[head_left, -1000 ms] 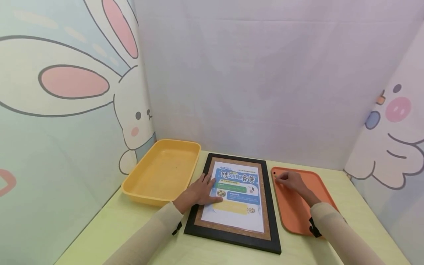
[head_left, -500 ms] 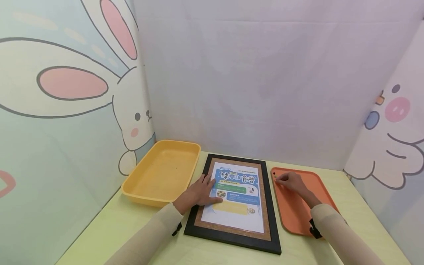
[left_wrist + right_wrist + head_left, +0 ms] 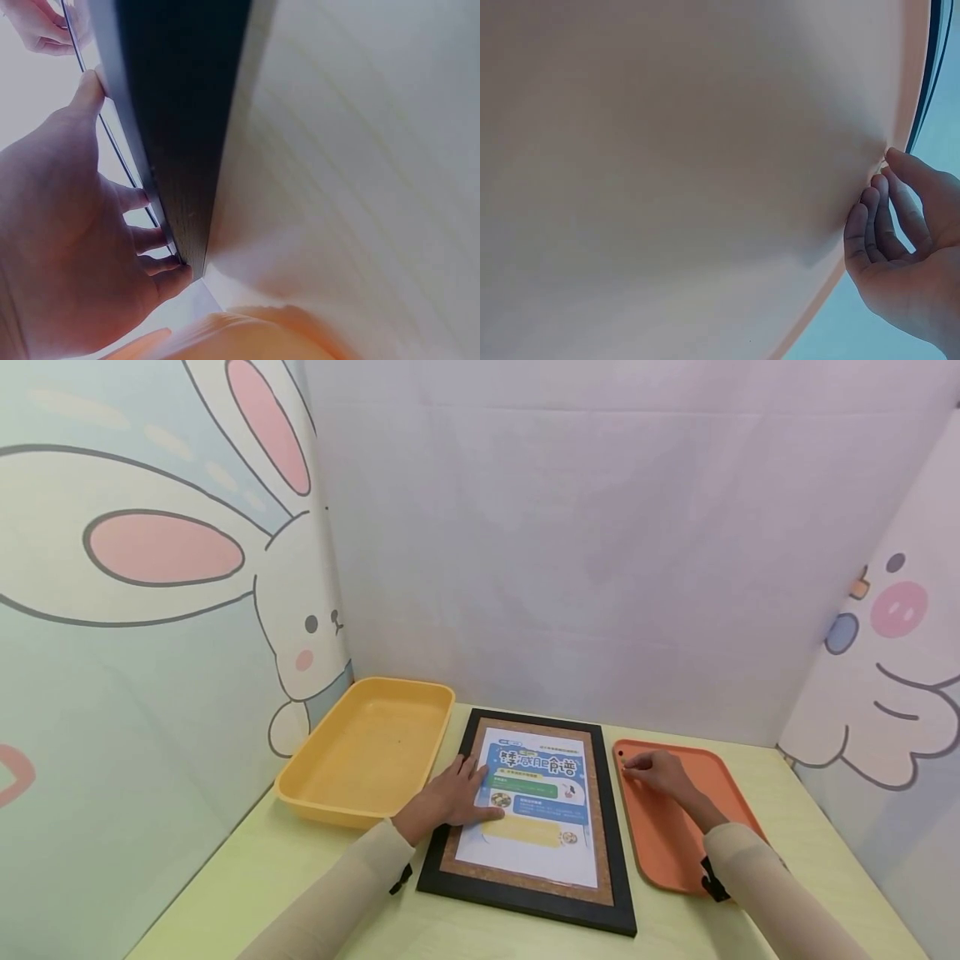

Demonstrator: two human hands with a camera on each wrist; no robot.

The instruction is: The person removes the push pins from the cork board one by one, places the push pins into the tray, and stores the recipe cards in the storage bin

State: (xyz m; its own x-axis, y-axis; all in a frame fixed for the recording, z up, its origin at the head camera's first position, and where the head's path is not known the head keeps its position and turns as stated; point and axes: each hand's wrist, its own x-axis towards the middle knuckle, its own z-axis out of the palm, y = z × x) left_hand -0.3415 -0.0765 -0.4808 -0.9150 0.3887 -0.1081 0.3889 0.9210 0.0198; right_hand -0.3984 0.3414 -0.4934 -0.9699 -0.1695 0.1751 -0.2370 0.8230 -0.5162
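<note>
My left hand (image 3: 455,795) lies flat with spread fingers on the left part of a printed sheet (image 3: 525,860). That sheet, with a blue, green and yellow design, rests on a cork board (image 3: 540,893) in a black frame (image 3: 517,906). The left wrist view shows the fingers (image 3: 150,238) at the frame's edge. My right hand (image 3: 663,774) is at the upper left of an orange tray (image 3: 660,860), thumb and index finger pinched together. A tiny pale piece (image 3: 883,160) shows at their tips; its kind is too small to tell. A small black dot (image 3: 621,753) lies just beyond them.
A deep yellow tray (image 3: 360,752) stands left of the framed board, close to the left wall. The orange tray is right of the board. Curtain-like walls (image 3: 555,543) with cartoon animals at the sides enclose the pale table (image 3: 247,877).
The left hand keeps its place on the sheet. The right fingertips shift only slightly at the tray, and a small yellowish spot seen beside them half a second ago is less visible.
</note>
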